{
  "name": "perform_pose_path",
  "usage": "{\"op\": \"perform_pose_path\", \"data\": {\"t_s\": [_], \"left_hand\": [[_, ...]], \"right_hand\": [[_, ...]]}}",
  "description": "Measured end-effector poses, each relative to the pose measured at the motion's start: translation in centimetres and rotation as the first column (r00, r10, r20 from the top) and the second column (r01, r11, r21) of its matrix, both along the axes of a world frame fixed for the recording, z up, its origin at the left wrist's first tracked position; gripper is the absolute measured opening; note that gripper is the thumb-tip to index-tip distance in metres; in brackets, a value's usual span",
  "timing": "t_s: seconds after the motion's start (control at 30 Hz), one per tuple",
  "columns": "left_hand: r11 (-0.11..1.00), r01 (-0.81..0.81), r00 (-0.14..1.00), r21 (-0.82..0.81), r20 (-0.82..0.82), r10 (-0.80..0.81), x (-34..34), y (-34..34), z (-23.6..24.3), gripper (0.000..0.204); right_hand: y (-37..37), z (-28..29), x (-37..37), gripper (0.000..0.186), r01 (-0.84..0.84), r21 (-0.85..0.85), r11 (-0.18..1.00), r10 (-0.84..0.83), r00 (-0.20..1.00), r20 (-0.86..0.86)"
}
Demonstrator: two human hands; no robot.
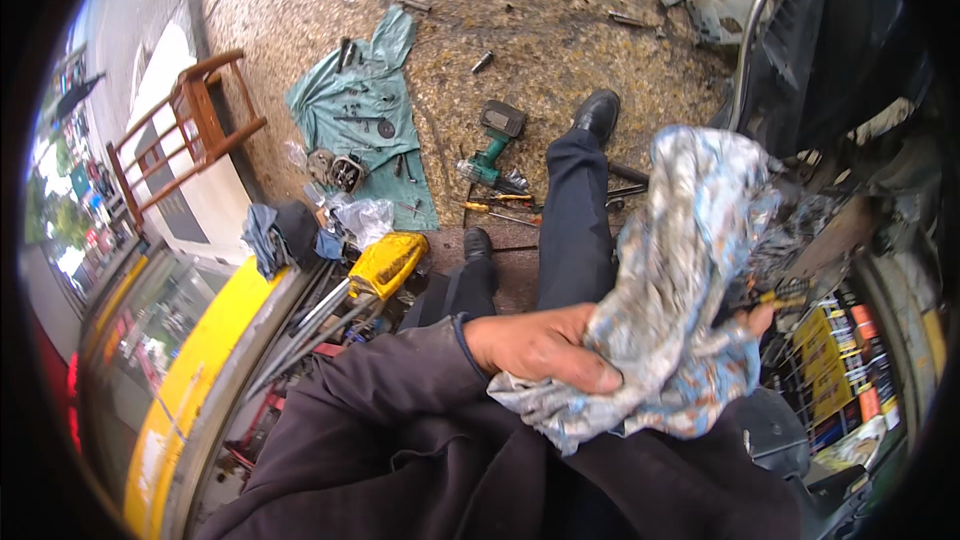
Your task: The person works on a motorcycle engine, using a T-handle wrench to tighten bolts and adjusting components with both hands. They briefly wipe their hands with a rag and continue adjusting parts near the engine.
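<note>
My left hand (545, 348) is closed on a crumpled, grease-stained rag (665, 260), white with pale blue and brown patches. The thumb presses on top of its lower folds, and the rest of the cloth rises in front of me to the right. At the rag's right edge a bit of my right hand (760, 320) shows; the cloth hides most of it, so its grip cannot be made out. Close to those fingers is a small yellow and black object (785, 296), too blurred to name.
A green cordless impact wrench (487, 155) lies near my feet beside several screwdrivers (505, 210). Small parts rest on a teal cloth (365, 105). A wooden chair (195, 120) and a yellow tool-like casing (388, 265) stand left. Dark machinery (830, 50) fills the right.
</note>
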State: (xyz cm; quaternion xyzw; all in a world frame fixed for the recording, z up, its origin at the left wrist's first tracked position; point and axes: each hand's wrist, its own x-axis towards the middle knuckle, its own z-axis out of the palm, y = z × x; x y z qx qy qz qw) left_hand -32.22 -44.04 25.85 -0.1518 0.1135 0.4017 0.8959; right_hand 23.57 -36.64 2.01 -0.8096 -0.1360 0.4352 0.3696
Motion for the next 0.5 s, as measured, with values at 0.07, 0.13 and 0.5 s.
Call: {"op": "perform_pose_path", "data": {"t_s": [0.07, 0.13, 0.5], "left_hand": [[0.991, 0.033, 0.985, 0.129, 0.165, -0.055, 0.1, -1.7, 2.7, 0.061], [0.954, 0.002, 0.961, 0.3, 0.263, -0.085, 0.2, -4.4, 5.5, 0.055], [0.863, -0.429, 0.895, 0.267, 0.257, 0.365, -4.2, -37.8, 19.1, 0.055]], "right_hand": [[-0.1, 3.8, -1.2, 0.024, -0.154, 0.04, 0.987, 0.144, 0.971, 0.19], [-0.7, 9.2, -2.8, 0.026, -0.308, 0.057, 0.95, 0.263, 0.883, 0.39], [-8.0, 32.4, -43.2, 0.022, -0.97, 0.183, 0.159, 0.986, 0.166, 0.019]]}}
